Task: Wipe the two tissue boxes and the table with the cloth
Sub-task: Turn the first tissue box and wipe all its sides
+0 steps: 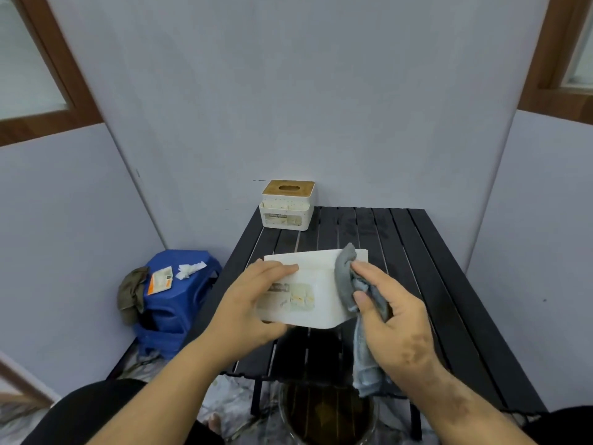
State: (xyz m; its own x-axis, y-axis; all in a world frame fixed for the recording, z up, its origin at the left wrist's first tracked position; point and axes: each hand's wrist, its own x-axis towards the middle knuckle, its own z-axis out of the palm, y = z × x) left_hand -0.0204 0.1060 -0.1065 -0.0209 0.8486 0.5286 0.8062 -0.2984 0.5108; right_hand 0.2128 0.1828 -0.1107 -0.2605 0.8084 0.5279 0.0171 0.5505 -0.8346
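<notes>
Two tissue boxes are in view. One white tissue box [308,293] is held tilted above the black slatted bench [417,268], toward its near edge. The left hand [253,303] grips that box's left end, thumb underneath, fingers [282,268] laid straight across the top. The right hand [394,319] pinches a grey cloth [346,277] and presses it against the held box's right end; the cloth's tail hangs below the palm. Beyond the held box, at the bench's far left corner, stands the wooden-lidded tissue box [287,203]. Assessment: the first box is mid-wipe. Whether the far box has been wiped cannot be told. Faint streaks right of the far box suggest partial wiping of the bench; most appears outstanding.
</notes>
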